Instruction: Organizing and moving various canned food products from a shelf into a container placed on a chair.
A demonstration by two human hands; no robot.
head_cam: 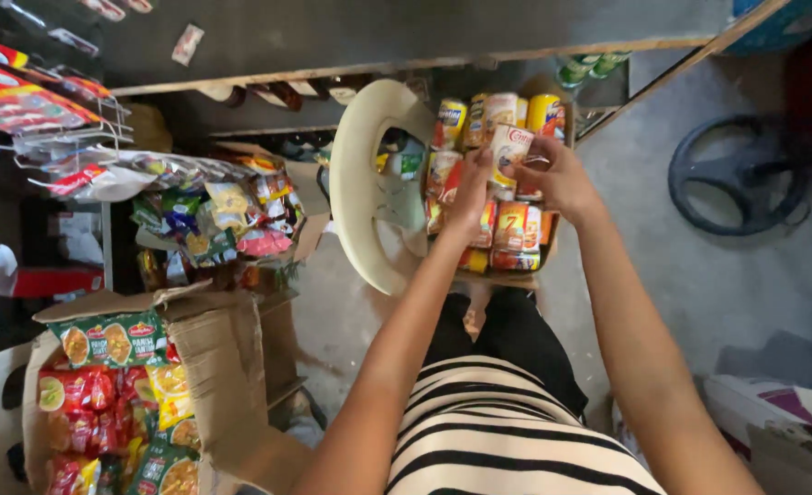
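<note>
White can [510,147]: we are gripping it with both our left hand [471,188] and right hand [560,176], above the box of cans [507,240].

A grey concrete floor [718,275] carried an open cardboard box [232,367] of snack packets, a cream plastic chair [360,183], a black steering wheel [736,174], and a box of cans [507,247].

I see both hands up on white can [509,151]: left hand [472,191] at its left side, right hand [557,174] gripping from right. Below it, box of cans [507,240] on pale plastic chair [362,183]. Open carton of snack packets [113,394] at lower left.
</note>
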